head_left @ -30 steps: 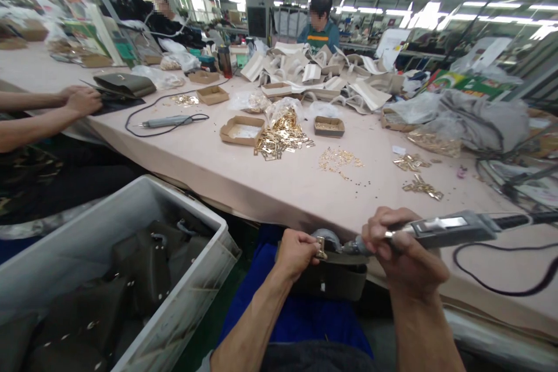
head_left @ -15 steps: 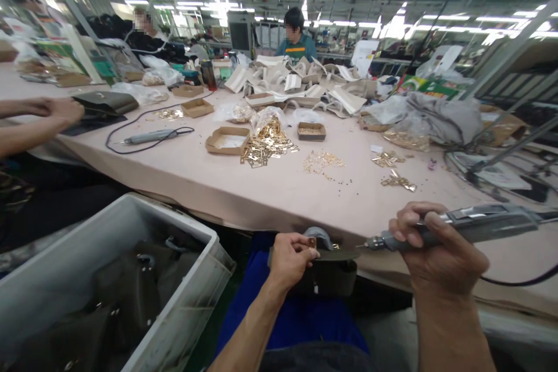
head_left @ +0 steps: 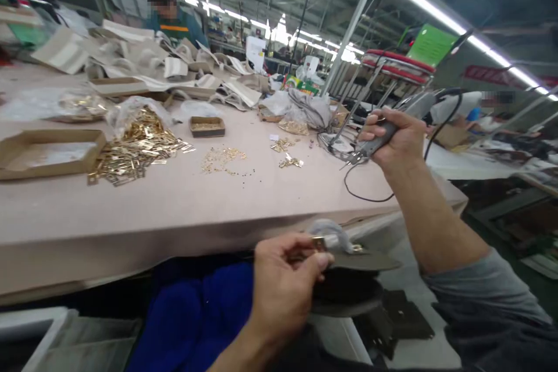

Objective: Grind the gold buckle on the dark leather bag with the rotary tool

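Observation:
My left hand [head_left: 285, 282] is closed at the edge of a dark olive handbag [head_left: 370, 260], thumb and fingers pinching a small gold metal plate [head_left: 319, 242] by one end of its grey handle [head_left: 333, 228]. Another gold fitting [head_left: 357, 248] shows at the handle's other end. The bag rests by my lap, under the table's front edge. Wrapped round a grey electric screwdriver [head_left: 380, 138], my right hand [head_left: 399, 139] is raised over the right part of the table. The screwdriver's thin bit points down and left, away from the bag.
On the pink-covered table [head_left: 174, 203] lie a heap of gold plates [head_left: 139, 151], scattered small screws [head_left: 222, 160], cardboard trays [head_left: 207, 127] and pale bag parts [head_left: 174, 67]. A co-worker [head_left: 172, 17] sits opposite. A black cord [head_left: 349, 186] loops below the screwdriver. White crate [head_left: 47, 337] stands lower left.
My view has swung to the right. My right hand has lifted the screwdriver up and away from the bag. My left hand keeps its pinch at the handle's end.

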A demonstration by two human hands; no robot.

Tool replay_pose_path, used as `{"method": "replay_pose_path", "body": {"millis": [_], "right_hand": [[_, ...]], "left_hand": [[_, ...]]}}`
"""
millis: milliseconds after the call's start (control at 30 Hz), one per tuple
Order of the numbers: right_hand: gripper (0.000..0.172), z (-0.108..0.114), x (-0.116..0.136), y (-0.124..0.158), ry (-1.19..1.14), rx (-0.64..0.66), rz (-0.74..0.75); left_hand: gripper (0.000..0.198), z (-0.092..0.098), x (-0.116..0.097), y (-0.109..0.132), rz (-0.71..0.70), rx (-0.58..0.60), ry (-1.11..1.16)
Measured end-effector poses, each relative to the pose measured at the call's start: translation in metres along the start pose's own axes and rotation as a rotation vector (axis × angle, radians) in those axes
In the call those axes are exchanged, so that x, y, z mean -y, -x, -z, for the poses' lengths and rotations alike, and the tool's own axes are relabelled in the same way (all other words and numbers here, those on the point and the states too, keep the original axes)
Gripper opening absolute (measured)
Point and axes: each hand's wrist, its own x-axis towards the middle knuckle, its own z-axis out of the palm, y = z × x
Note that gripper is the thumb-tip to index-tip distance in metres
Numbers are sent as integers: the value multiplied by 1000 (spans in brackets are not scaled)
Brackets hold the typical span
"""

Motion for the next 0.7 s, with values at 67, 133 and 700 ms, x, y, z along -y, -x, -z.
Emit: {"method": "replay_pose_path", "body": {"millis": [67,133,700], "right_hand": [[21,7,18,-7,2,12,7],[22,14,30,-8,21,4,26],[21,7,-139,14,-147,-145,-117]], "left_hand": [[13,-42,20,-10,36,132,-39],[20,-73,47,-21,46,246,-81],[65,217,110,7,150,-761,-213]]}}
